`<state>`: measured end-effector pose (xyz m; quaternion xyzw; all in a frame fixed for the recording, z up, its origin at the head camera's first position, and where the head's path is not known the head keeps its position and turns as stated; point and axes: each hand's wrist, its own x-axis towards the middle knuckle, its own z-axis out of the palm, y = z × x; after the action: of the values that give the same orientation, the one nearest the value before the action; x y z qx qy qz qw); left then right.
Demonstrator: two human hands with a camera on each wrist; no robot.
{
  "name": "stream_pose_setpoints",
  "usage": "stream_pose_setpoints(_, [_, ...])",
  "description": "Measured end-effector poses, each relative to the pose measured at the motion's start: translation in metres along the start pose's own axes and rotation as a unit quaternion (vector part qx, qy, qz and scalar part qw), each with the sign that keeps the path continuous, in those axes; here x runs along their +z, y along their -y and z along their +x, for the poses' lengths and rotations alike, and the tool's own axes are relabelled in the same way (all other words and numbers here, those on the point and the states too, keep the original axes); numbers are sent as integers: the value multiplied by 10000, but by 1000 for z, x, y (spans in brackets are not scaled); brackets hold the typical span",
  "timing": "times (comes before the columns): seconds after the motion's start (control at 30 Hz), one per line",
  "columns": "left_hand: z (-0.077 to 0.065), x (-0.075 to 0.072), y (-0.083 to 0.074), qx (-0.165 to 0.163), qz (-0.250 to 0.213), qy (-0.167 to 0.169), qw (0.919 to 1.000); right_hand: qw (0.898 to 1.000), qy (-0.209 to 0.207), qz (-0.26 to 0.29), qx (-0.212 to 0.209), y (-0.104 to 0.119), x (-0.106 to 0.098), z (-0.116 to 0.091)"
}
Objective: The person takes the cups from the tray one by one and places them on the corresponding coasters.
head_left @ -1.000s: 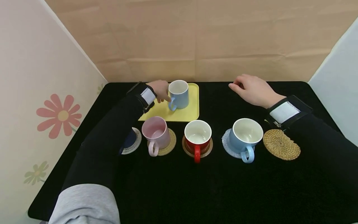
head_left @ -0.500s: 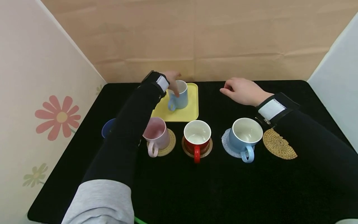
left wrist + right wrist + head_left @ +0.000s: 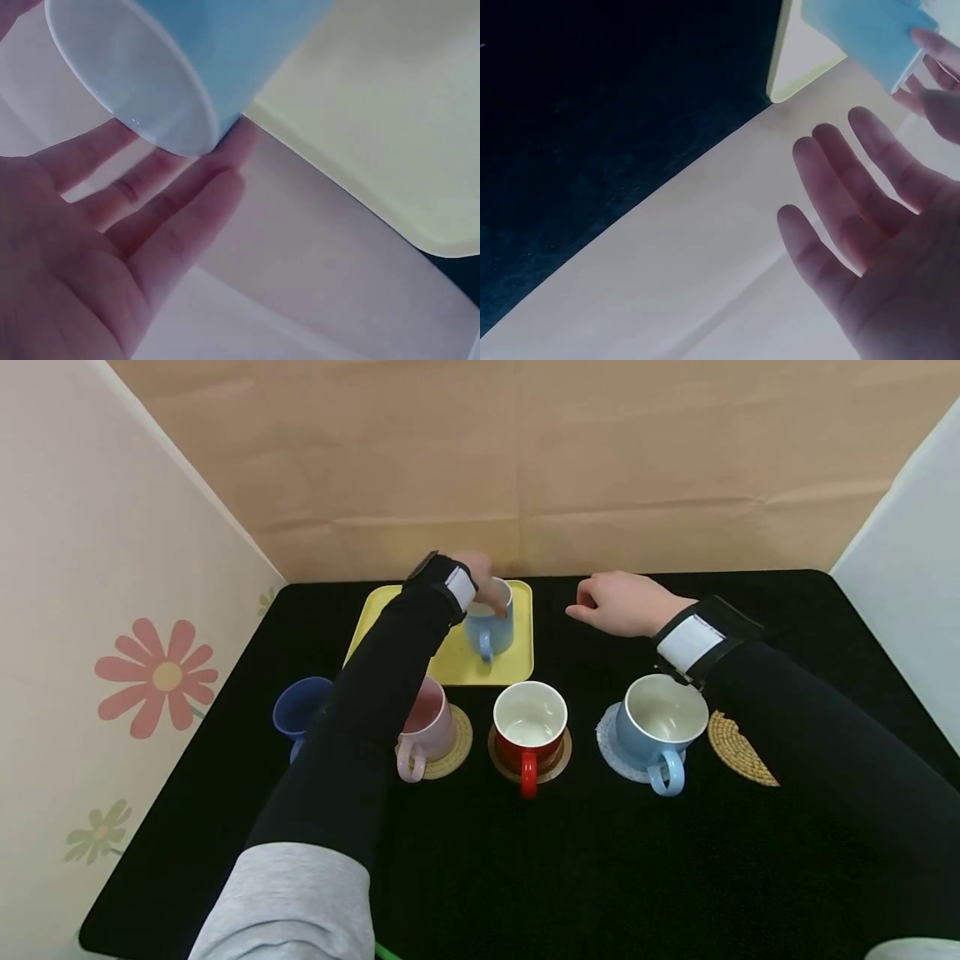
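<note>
A light blue mug (image 3: 501, 633) with a white inside stands on the yellow tray (image 3: 450, 667), its handle towards me. My left hand (image 3: 477, 578) grips this mug from above at its rim. In the left wrist view, several fingers (image 3: 161, 199) lie along the far side of the mug (image 3: 247, 45); the thumb shows only at the top left corner. My right hand (image 3: 624, 603) hovers to the right of the tray, holding nothing. Its fingers (image 3: 814, 251) are spread and relaxed in the right wrist view.
In the front row, a pink mug (image 3: 429, 731), a red mug (image 3: 525, 747) and a second light blue mug (image 3: 651, 739) sit on coasters. A blue mug (image 3: 300, 706) is partly behind my left sleeve. My right arm partly covers a woven coaster (image 3: 735, 752).
My left hand has moved right and taken hold of the mug on the tray by its rim. Its handle has turned from the left towards me. My right hand has drifted left.
</note>
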<state>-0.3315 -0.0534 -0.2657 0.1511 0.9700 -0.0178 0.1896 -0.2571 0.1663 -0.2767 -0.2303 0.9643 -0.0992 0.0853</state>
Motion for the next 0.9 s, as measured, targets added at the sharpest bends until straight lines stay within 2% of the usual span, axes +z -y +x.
stream_pose_setpoints(0.17, [-2, 1, -17, -403, 22, -5, 9992, 9992, 379, -121, -14, 4, -6, 2])
stream_pose_setpoints(0.27, [-5, 4, -26, -721, -221, -91, 9971, 9983, 528, -249, -24, 8, -13, 3])
stream_pose_setpoints(0.37, [-21, 4, -36, -1005, -423, -218, 9938, 9980, 553, -277, -113, 13, -19, 7])
stream_pose_setpoints(0.47, [-38, 1, -43, -1195, -587, -159, 9910, 9979, 553, -273, -210, 20, -21, 13])
stream_pose_setpoints(0.53, [-46, -2, -42, -1090, -517, -108, 9926, 9976, 593, -283, -220, 23, -20, 17])
stream_pose_setpoints(0.63, [-47, -4, -34, -804, -182, -57, 9966, 9969, 688, -317, -219, 30, -13, 25])
stream_pose_setpoints(0.7, [-47, -6, -24, -465, 228, -174, 9985, 9963, 754, -336, -239, 34, -6, 29])
stream_pose_setpoints(0.8, [-45, -7, -7, -110, 638, -359, 9973, 9956, 820, -328, -302, 41, 2, 33])
stream_pose_setpoints(0.9, [-43, -7, 15, 163, 656, -532, 9963, 9954, 860, -250, -339, 45, 8, 34])
